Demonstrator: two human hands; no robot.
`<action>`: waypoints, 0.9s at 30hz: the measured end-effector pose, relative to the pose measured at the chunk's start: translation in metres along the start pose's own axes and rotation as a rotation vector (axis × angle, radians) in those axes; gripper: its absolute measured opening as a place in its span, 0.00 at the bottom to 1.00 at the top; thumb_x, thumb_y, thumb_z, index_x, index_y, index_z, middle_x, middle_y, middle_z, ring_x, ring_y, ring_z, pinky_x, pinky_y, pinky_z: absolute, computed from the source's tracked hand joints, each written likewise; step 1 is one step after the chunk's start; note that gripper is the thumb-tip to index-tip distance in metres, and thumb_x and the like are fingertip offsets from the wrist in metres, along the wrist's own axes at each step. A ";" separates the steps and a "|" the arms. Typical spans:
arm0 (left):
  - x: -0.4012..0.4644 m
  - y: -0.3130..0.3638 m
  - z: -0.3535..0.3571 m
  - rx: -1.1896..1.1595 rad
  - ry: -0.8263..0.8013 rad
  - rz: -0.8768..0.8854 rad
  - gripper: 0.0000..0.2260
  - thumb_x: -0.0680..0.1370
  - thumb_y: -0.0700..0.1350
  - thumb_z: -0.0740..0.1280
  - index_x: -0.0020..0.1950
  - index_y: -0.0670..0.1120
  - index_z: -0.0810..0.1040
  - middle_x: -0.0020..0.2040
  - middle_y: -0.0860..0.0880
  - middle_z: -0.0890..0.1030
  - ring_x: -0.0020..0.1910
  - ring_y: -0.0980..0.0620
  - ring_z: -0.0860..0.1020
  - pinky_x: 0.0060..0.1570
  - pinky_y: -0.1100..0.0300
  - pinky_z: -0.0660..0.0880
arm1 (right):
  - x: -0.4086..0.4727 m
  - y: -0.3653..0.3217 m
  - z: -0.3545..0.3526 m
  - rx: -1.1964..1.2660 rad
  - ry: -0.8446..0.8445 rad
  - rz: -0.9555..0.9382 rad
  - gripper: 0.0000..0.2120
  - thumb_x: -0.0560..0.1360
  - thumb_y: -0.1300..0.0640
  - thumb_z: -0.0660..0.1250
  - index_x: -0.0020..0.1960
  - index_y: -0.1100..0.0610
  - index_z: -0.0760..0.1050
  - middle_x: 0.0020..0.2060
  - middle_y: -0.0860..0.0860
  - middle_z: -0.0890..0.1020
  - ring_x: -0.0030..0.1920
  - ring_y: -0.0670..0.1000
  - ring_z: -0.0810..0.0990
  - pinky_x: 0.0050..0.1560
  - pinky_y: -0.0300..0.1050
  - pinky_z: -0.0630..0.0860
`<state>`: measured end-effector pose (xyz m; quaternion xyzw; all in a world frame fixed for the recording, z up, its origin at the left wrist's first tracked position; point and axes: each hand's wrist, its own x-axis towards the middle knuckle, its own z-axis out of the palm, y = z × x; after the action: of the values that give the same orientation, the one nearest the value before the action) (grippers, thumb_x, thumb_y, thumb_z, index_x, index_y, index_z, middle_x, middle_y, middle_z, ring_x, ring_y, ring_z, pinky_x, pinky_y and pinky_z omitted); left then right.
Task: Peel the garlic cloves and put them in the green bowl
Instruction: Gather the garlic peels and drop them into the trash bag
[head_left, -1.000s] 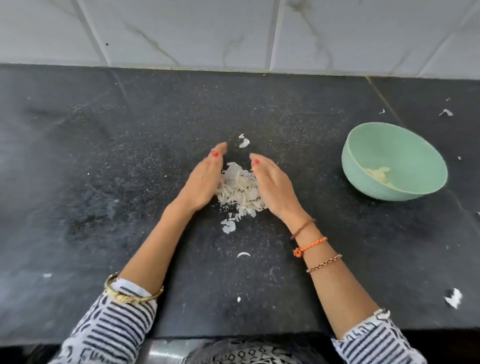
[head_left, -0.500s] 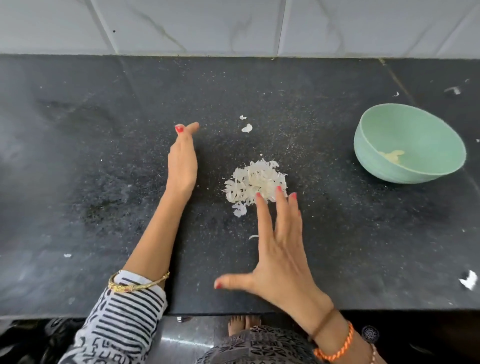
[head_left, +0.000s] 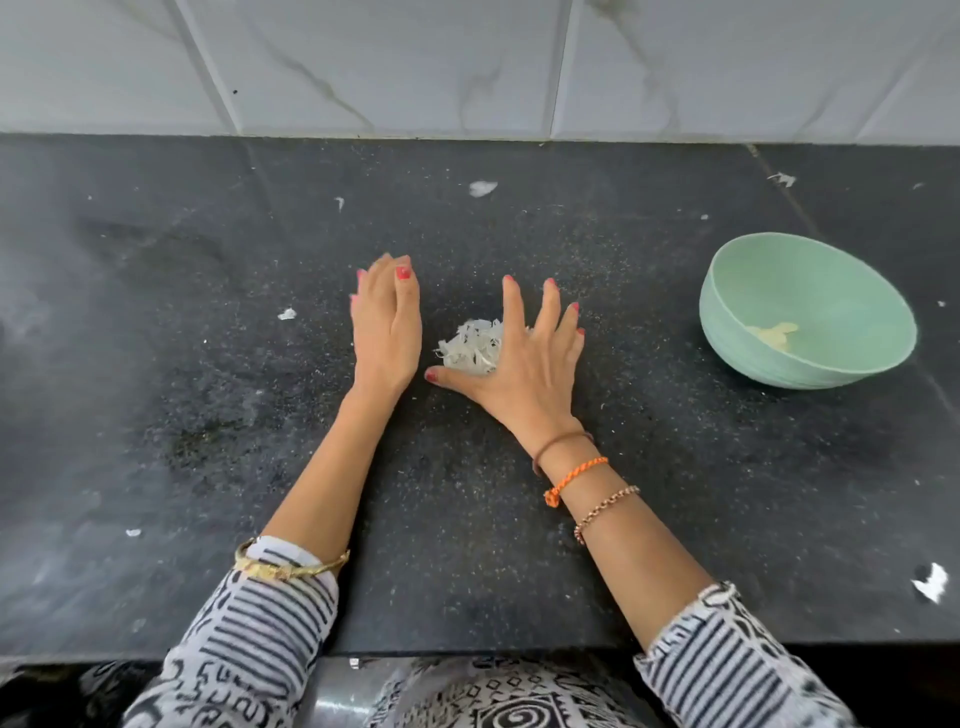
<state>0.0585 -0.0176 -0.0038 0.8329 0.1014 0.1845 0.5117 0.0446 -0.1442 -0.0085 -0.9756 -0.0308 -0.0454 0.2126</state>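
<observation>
Nearest the camera, two striped black-and-white sleeves reach onto the black stone counter (head_left: 156, 415); a gold bangle (head_left: 291, 566) sits at the left cuff, and an orange thread band (head_left: 574, 475) and a chain bracelet (head_left: 605, 512) circle the right wrist. The right hand (head_left: 524, 364) lies palm down with straight fingers spread wide, thumb stretched out to the left, covering the right part of a small heap of white garlic skins (head_left: 470, 345) — it holds nothing. Just left of the heap the left hand (head_left: 387, 322) stands on its edge, fingers straight and close together, also holding nothing; whether it touches the skins cannot be told. Farther right, well apart from both hands, the green bowl (head_left: 748, 332) rests tilted on the counter with pale peeled garlic cloves (head_left: 774, 332) lying in its bottom. Loose skin scraps (head_left: 482, 188) are scattered over the counter — one larger piece (head_left: 930, 582) near the front right edge; behind everything runs a wall of white marbled tiles (head_left: 415, 62).
</observation>
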 end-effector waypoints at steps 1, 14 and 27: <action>0.006 0.001 0.000 0.037 0.030 0.014 0.22 0.82 0.50 0.47 0.64 0.38 0.72 0.69 0.43 0.68 0.73 0.46 0.60 0.72 0.49 0.51 | 0.005 -0.001 0.001 0.003 -0.002 -0.004 0.56 0.58 0.26 0.66 0.76 0.50 0.48 0.74 0.61 0.49 0.73 0.67 0.47 0.70 0.62 0.50; 0.060 0.007 0.021 -0.034 -0.105 -0.058 0.19 0.83 0.50 0.46 0.70 0.46 0.65 0.71 0.48 0.66 0.71 0.55 0.62 0.68 0.61 0.54 | 0.048 -0.008 0.014 0.027 -0.014 -0.186 0.39 0.67 0.34 0.67 0.73 0.48 0.60 0.73 0.58 0.57 0.73 0.65 0.51 0.70 0.62 0.51; 0.099 -0.002 0.024 -0.024 -0.046 -0.083 0.15 0.84 0.48 0.47 0.63 0.50 0.71 0.61 0.52 0.73 0.63 0.55 0.69 0.65 0.60 0.59 | 0.079 -0.010 0.019 -0.036 -0.078 -0.274 0.28 0.73 0.39 0.63 0.71 0.41 0.61 0.72 0.53 0.60 0.73 0.63 0.53 0.68 0.69 0.48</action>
<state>0.1590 -0.0005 0.0045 0.8257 0.1219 0.1451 0.5312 0.1238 -0.1241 -0.0136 -0.9669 -0.1711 -0.0365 0.1855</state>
